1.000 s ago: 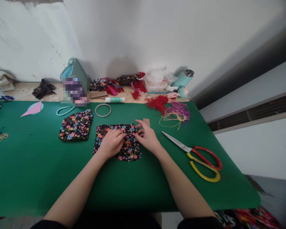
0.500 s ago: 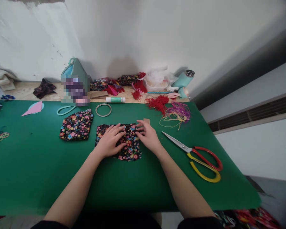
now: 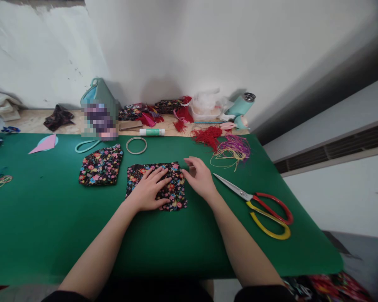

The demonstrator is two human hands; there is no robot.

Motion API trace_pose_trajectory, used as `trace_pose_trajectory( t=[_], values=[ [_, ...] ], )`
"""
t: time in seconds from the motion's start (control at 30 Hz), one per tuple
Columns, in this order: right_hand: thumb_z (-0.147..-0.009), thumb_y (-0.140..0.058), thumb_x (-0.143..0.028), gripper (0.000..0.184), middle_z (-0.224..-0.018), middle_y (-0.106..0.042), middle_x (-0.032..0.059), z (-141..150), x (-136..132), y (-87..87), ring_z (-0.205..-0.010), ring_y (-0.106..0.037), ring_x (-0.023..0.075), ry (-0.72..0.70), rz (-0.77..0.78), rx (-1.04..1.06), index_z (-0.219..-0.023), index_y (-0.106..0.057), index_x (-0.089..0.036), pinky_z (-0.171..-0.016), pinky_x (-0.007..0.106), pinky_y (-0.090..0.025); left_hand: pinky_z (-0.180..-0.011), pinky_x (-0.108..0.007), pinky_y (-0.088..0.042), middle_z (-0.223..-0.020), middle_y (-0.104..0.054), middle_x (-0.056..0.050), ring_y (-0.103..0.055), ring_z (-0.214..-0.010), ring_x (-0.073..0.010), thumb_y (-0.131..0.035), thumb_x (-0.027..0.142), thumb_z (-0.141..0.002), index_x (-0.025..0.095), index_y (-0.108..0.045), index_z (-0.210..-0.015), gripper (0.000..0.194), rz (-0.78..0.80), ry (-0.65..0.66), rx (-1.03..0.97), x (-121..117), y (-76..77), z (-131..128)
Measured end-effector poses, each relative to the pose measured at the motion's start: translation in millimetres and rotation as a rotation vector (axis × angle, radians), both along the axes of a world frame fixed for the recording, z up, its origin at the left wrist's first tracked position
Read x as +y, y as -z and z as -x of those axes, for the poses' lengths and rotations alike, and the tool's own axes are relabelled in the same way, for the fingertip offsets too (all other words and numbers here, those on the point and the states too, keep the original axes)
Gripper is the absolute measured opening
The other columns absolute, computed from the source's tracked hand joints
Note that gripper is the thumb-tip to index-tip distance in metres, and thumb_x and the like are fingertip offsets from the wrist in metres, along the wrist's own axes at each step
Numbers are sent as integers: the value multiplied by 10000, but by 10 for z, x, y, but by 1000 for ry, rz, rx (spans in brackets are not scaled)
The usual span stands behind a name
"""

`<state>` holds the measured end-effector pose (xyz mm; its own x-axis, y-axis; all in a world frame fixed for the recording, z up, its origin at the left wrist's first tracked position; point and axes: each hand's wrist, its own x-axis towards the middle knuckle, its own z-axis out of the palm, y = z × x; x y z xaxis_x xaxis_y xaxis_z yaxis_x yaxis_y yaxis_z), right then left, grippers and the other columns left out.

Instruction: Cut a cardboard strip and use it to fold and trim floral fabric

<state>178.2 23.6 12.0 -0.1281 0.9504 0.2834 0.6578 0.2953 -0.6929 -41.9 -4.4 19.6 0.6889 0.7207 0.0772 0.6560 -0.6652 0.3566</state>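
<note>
A piece of black floral fabric (image 3: 177, 188) lies spread on the green table mat. My left hand (image 3: 149, 191) rests flat on it, fingers apart, covering its middle. Just past the fabric's right edge is my right hand (image 3: 200, 176), its fingers bent and its thumb apart from them near the upper right corner. Nothing shows between those fingers, though the palm side is partly hidden. To the left sits a second floral piece (image 3: 101, 165), shaped with cut corners. Large scissors (image 3: 248, 197) with one red and one yellow handle lie right of my right hand.
Behind the fabric are a ring-shaped roll (image 3: 136, 145) and a glue stick (image 3: 152, 132). Red tassel threads (image 3: 207, 136) and purple threads (image 3: 236, 147) lie at the back right, near a mint bottle (image 3: 243, 104). A pouch (image 3: 105, 94) stands against the wall.
My left hand has slid slightly right over the fabric. My right hand has drawn a little right, and the small tan piece beside its fingers no longer shows.
</note>
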Motion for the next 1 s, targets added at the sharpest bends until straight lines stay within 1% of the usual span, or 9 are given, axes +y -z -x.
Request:
trace_pose_trajectory(
  t=[0.13,0.27,0.33,0.47,0.63,0.73,0.83,0.93,1.0],
  values=[
    [-768,-576,-280,367,-1085,-587,136,-84,5,-41,-1003,-556,302,95,-2,-275,-1111,-564,-151,-886,480,-466,-1114,-518,-183,-1433,-379,-128,-273,-1353,-298,-578,464,-793,173,-487,-1278,573,-53,-10,-36,-1,22,-28],
    [-762,-579,-296,396,-1085,-585,127,-97,8,-25,-973,-561,306,142,20,-368,-1135,-560,-163,-855,460,-471,-1079,-480,-281,-1287,-548,-95,-427,-1256,-236,-495,201,-851,169,-602,-996,184,-189,-38,-224,16,13,-48],
    [-761,-577,-289,390,-1082,-587,123,-89,11,-8,-978,-560,304,138,11,-375,-1131,-560,-169,-855,451,-468,-1028,-442,-356,-1160,-632,-64,-515,-1157,-198,-457,111,-856,182,-603,-867,163,-269,-83,-335,30,-3,-38],
    [-765,-570,-277,358,-1107,-588,125,-71,12,6,-986,-561,298,120,-4,-360,-1111,-568,-182,-832,448,-468,-899,-389,-438,-947,-704,-11,-605,-944,-167,-522,102,-840,200,-602,-766,146,-372,-151,-429,47,-31,-4],
    [-774,-576,-270,278,-1118,-591,124,-47,-7,-22,-1003,-555,287,89,-9,-361,-1033,-607,-174,-829,437,-465,-852,-373,-428,-869,-719,17,-612,-847,-155,-594,149,-828,208,-625,-776,84,-414,-133,-430,45,-36,8],
    [-777,-576,-270,247,-1085,-605,114,-41,-15,-33,-959,-563,280,91,-21,-375,-1002,-621,-177,-817,430,-466,-848,-367,-420,-894,-718,6,-604,-856,-153,-585,162,-843,203,-630,-820,65,-390,-126,-433,62,-44,16],
    [-780,-570,-277,233,-1047,-612,107,-46,-11,-28,-930,-564,275,106,-28,-388,-986,-628,-184,-805,423,-463,-855,-365,-413,-945,-708,-20,-589,-898,-159,-535,168,-876,196,-631,-869,100,-298,-52,-403,49,-87,-20],
    [-784,-565,-277,236,-1040,-610,106,-52,-3,-20,-932,-562,267,110,-25,-392,-990,-629,-182,-809,407,-458,-873,-361,-408,-951,-698,-39,-572,-930,-167,-500,181,-891,177,-623,-846,131,-172,72,-395,-98,-154,-190],
    [-786,-563,-278,239,-1031,-608,106,-55,2,-19,-933,-562,264,111,-19,-400,-992,-630,-177,-814,398,-456,-914,-368,-391,-957,-693,-37,-567,-950,-172,-485,181,-890,167,-620,-843,144,-80,232,-378,-289,-187,-377]
  ],
)
